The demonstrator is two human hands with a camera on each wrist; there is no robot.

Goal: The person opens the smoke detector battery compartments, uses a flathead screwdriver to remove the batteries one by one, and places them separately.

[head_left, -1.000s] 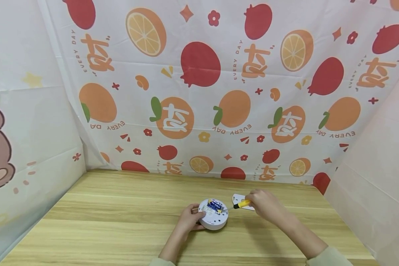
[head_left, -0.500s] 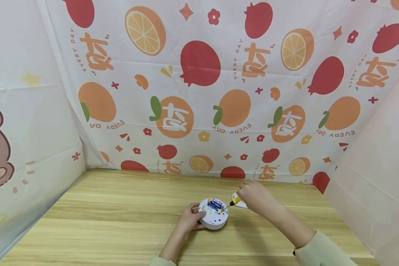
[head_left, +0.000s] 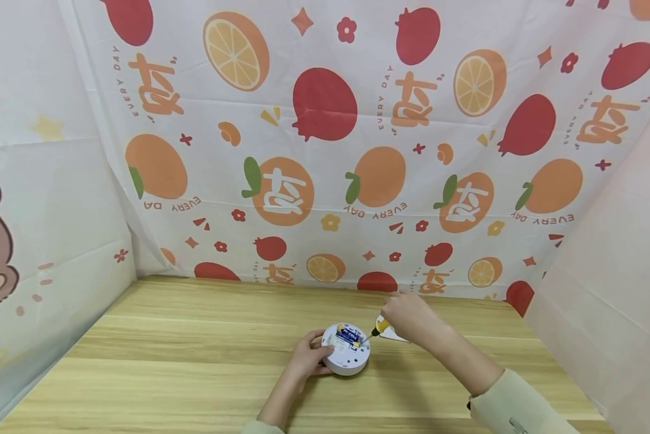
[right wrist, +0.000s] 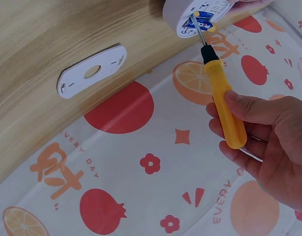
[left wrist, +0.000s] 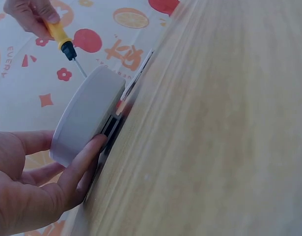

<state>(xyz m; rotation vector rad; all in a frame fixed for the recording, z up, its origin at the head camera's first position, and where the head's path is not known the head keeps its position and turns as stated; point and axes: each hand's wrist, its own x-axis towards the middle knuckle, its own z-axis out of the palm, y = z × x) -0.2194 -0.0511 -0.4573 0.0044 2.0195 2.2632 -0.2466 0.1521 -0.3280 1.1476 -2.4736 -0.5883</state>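
Observation:
A round white smoke alarm [head_left: 342, 357] is tilted just over the table, its back with blue-and-yellow batteries [head_left: 349, 335] facing up. My left hand [head_left: 305, 355] grips its left side, thumb on the back; in the left wrist view the fingers reach under its casing [left wrist: 89, 115]. My right hand [head_left: 414, 317] holds a screwdriver [head_left: 381, 327] by its yellow handle. The screwdriver's metal tip meets the alarm at the end of the batteries. In the right wrist view, thumb and fingers of that hand [right wrist: 273, 128] wrap the handle.
A flat white mounting plate [right wrist: 109, 64] with a central hole lies on the wooden table [head_left: 194, 349], partly hidden behind the right hand in the head view. A fruit-print cloth [head_left: 325, 181] hangs along the table's back edge, with pale cloth at both sides.
My right hand has moved left and up, bringing the screwdriver to a steeper angle with its tip still at the batteries. The left hand and smoke alarm have stayed nearly still.

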